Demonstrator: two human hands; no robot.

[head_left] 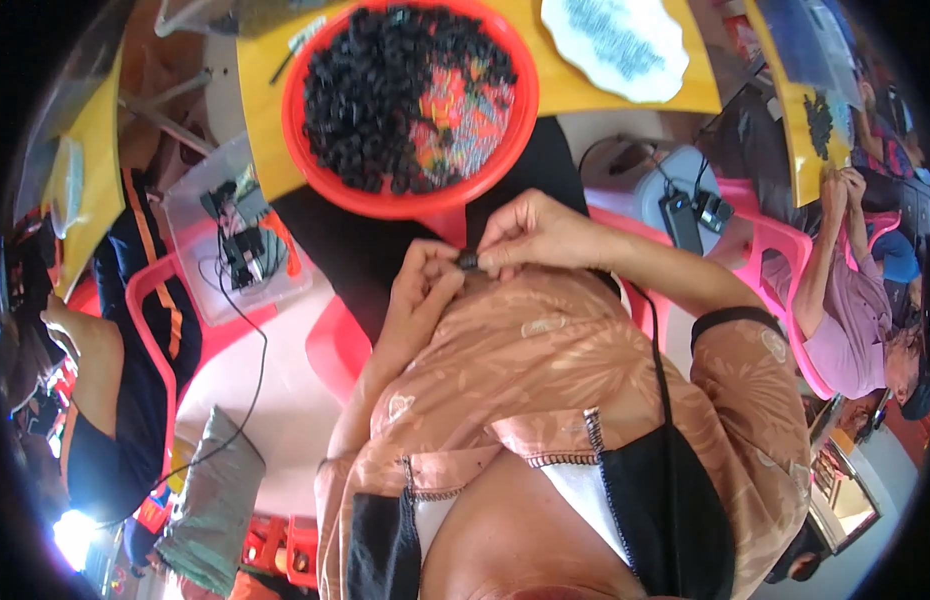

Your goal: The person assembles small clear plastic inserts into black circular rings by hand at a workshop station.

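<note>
Close to my body, above my lap, my left hand and my right hand meet around a small black ring-like piece. Fingertips of both hands pinch it from either side. Just beyond my hands, a round red basin stands at the edge of the yellow table. Many small black ring-shaped pieces fill its left and far side. On its right side lie small silvery and coloured bits, too small to name.
A white scalloped plate with small grey bits rests on the yellow table. At left, a clear plastic bin holds cables and dark devices. A pale blue stool at right carries black adapters. Other people sit on both sides in pink chairs.
</note>
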